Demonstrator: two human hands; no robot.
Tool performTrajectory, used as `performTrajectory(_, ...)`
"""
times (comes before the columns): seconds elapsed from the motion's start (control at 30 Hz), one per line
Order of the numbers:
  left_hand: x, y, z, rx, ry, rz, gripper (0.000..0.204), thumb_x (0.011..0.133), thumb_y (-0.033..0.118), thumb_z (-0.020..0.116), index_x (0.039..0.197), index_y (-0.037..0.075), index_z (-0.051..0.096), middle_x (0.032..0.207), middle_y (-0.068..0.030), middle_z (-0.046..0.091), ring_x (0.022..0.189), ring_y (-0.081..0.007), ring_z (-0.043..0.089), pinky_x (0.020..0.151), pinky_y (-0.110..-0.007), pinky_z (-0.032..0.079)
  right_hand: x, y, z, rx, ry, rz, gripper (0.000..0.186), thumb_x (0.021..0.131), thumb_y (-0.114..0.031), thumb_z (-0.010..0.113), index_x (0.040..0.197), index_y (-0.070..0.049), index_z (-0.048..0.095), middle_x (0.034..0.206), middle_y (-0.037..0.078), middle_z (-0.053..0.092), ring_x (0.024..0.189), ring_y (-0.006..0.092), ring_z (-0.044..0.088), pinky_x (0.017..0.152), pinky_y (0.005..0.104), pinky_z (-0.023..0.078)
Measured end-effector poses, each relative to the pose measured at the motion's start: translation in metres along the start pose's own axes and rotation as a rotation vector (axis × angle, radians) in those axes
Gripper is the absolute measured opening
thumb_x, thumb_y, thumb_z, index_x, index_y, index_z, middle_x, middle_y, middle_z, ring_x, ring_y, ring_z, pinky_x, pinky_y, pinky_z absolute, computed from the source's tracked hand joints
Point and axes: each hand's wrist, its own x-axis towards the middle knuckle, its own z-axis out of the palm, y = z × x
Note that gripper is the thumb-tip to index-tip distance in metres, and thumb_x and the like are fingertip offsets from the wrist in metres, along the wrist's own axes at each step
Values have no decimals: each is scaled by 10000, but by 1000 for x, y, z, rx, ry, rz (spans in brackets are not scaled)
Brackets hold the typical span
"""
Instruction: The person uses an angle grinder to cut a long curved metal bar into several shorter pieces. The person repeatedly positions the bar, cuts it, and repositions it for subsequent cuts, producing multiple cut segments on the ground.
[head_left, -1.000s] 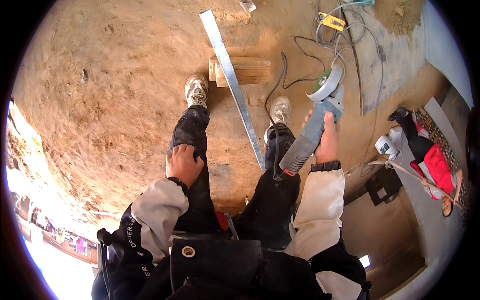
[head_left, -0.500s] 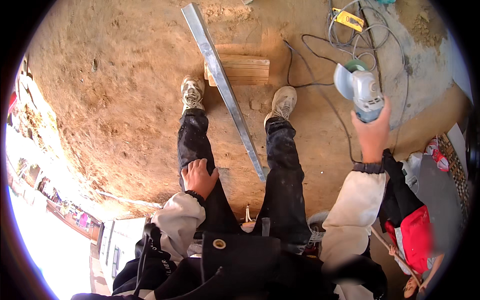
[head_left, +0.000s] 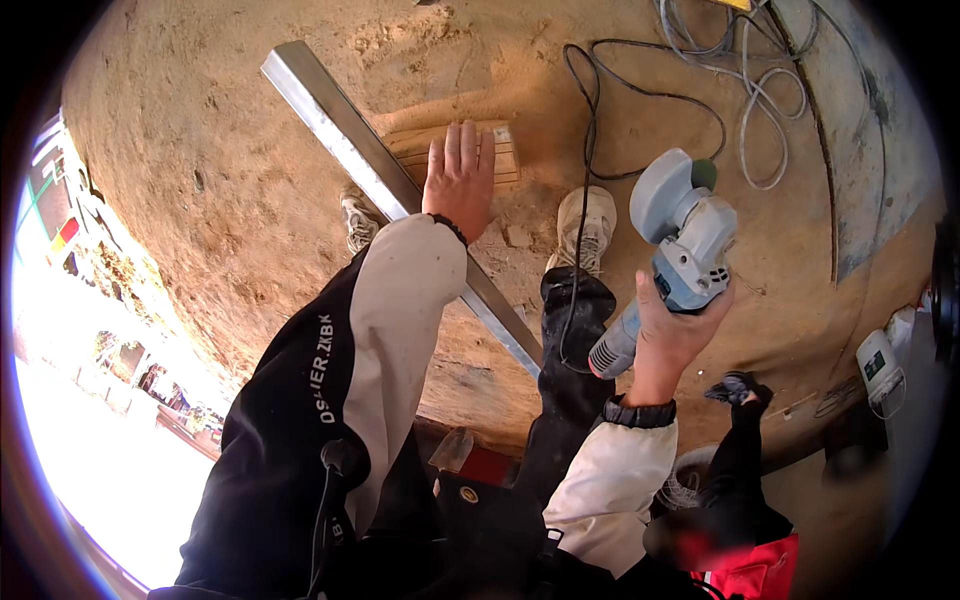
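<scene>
My left hand [head_left: 459, 178] is stretched forward, fingers straight and nearly together, over wooden boards [head_left: 502, 151] beside a long silver metal bar [head_left: 330, 117]; whether it touches either is unclear. The bar lies diagonally across the boards, its far end at upper left, the near end partly hidden by my sleeve and leg. In my right hand [head_left: 672, 335] is an angle grinder [head_left: 695, 237], blue-grey with a white guard and a green disc, held to the right of my right shoe [head_left: 582, 225]. A black cord runs from its handle across the floor.
Grey and black cables [head_left: 760, 110] lie coiled at upper right beside a grey slab [head_left: 878, 200]. A person in red [head_left: 750, 570] is close at lower right. A white appliance or container [head_left: 875, 365] sits at far right. My left shoe [head_left: 358, 225] is beside the bar.
My left hand has left my thigh and reached forward to the boards. The grinder in my right hand has shifted and turned. The person in red is now lower in the view.
</scene>
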Motion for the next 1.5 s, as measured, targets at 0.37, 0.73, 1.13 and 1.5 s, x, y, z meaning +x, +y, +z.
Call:
performTrajectory(0.37, 19, -3, 23, -136, -12, 166, 1002, 685, 227, 808, 1546, 65, 321, 1291, -201, 463, 1225, -377, 462, 1104, -533, 337, 25, 1, -22, -50, 245, 45, 743, 785, -1, 861, 1411, 33, 462, 1310, 142, 598, 1112, 233, 615, 995, 372, 517)
performTrajectory(0.73, 41, 32, 5, -240, 104, 125, 1095, 606, 224, 844, 1542, 67, 297, 1340, -199, 419, 1247, -385, 437, 1091, -535, 336, 25, -25, -13, -8, 279, -105, 567, 863, -201, 830, 1304, 45, 572, 1227, 130, 641, 1060, 220, 618, 938, 362, 518)
performTrajectory(1.13, 101, 63, 2, 77, -3, 115, 536, 847, 169, 652, 1346, 30, 519, 1187, -133, 583, 1154, -305, 529, 1016, -423, 387, 21, -40, -3, -3, 302, -101, 626, 863, -226, 840, 1341, 50, 546, 1313, 141, 617, 1107, 227, 623, 943, 372, 532)
performTrajectory(1.5, -34, -61, -50, -685, 46, -312, 536, 805, 129, 776, 1278, 18, 549, 1211, -138, 560, 1034, -220, 587, 875, -370, 533, 33, -13, -23, 60, 271, -59, 613, 829, -229, 870, 1301, 18, 566, 1213, 101, 637, 1048, 200, 612, 953, 350, 497)
